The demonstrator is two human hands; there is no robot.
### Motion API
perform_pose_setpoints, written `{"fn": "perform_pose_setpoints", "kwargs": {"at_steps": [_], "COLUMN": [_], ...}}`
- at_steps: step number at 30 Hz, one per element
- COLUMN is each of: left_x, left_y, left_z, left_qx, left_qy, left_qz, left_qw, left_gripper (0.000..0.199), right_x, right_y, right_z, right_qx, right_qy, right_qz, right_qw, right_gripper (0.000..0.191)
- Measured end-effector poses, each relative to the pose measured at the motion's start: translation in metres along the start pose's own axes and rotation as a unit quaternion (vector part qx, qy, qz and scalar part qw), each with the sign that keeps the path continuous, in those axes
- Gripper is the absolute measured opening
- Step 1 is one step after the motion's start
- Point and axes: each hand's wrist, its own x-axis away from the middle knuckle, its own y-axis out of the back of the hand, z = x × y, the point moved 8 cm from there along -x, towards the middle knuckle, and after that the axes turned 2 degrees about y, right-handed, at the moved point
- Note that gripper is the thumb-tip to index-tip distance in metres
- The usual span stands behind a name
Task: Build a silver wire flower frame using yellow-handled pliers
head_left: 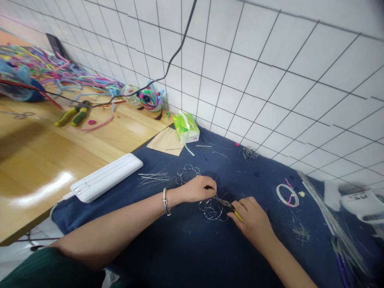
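My right hand (252,218) is closed round the yellow handles of a pair of pliers (226,203), whose jaws point left toward my other hand. My left hand (199,189), with a silver bangle at its wrist, pinches thin wire close to the plier tips. Just below hangs or lies a looped wire piece (212,211) with small beads; I cannot tell whether it rests on the cloth. Behind my left hand lies a second flower-shaped wire piece (187,173), partly covered by that hand.
Straight wire lengths (154,178) lie left, near a white power bank (108,176). A green tissue pack (186,127) stands by the tiled wall. To the right are a white tape ring (288,195) and wire scraps (301,232). Yellow-green pliers (73,114) rest on the wooden table.
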Motion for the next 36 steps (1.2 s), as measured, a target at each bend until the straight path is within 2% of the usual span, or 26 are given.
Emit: {"fn": "perform_pose_setpoints", "kwargs": {"at_steps": [3, 7, 16, 22, 31, 36], "left_x": [0.0007, 0.0018, 0.0027, 0.0037, 0.0039, 0.004], "left_y": [0.0009, -0.0013, -0.0018, -0.0007, -0.0073, -0.0072], "left_z": [0.002, 0.0032, -0.0005, -0.0028, -0.0012, -0.0031], "left_qx": [0.014, 0.047, 0.051, 0.093, 0.178, 0.168], "left_qy": [0.018, 0.036, 0.013, 0.023, 0.031, 0.021], "left_qz": [-0.002, 0.024, 0.071, 0.065, 0.092, 0.093], "left_qw": [1.0, 0.998, 0.996, 0.993, 0.979, 0.981], "left_gripper": [0.018, 0.018, 0.02, 0.021, 0.021, 0.021], "right_x": [0.0007, 0.001, 0.0007, 0.0011, 0.001, 0.0019], "right_y": [0.0005, 0.0008, -0.0009, 0.0005, 0.0039, -0.0002], "right_z": [0.0002, -0.0005, -0.0001, 0.0005, 0.0022, 0.0008], "right_qx": [0.004, 0.004, -0.003, 0.002, 0.008, -0.003], "right_qy": [0.001, -0.003, -0.006, 0.002, 0.011, 0.006], "right_qz": [-0.003, -0.006, 0.006, -0.008, -0.031, -0.01], "right_qw": [1.0, 1.0, 1.0, 1.0, 0.999, 1.0], "right_gripper": [0.023, 0.022, 0.022, 0.021, 0.02, 0.02]}}
